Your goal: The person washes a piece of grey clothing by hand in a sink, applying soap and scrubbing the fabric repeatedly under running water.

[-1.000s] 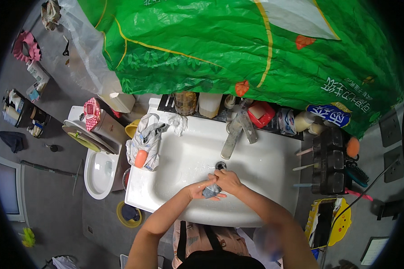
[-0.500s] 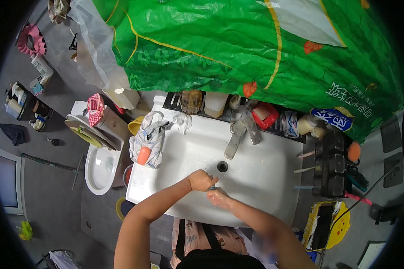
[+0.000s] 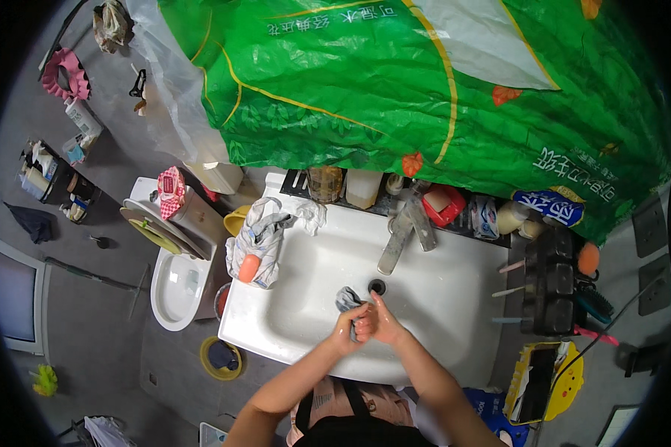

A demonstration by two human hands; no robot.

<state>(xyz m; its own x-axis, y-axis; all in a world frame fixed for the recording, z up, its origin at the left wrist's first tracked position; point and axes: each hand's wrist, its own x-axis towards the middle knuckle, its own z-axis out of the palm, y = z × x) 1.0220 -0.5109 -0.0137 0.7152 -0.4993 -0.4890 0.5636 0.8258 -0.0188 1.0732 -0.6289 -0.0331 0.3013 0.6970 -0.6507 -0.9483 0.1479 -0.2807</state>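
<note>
Over the white washbasin (image 3: 455, 320), just in front of the drain, my two wet hands are pressed together on a small grey cloth (image 3: 347, 299). Part of the cloth bunches out above my left hand (image 3: 348, 328), whose fingers are closed round it. My right hand (image 3: 384, 324) lies against the left, its thumb stretched toward the drain (image 3: 377, 286); some of its fingers are hidden, seemingly closed on the cloth too. The metal faucet (image 3: 397, 246) stands beyond my hands. On the basin's left rim lies a striped wet garment (image 3: 255, 242) with an orange-pink soap bar (image 3: 249, 268) on it.
Bottles, jars and a red soap dish (image 3: 444, 205) line the back ledge. Big green plastic packaging (image 3: 335, 89) hangs over the far side. A black cup rack (image 3: 548, 283) stands right, a toilet (image 3: 177, 290) left, and a yellow basin (image 3: 221, 357) with dark cloth on the floor.
My hands have shifted from wringing the cloth at an angle to pressing side by side. More of the grey cloth now shows above them. The whole view has shifted slightly.
</note>
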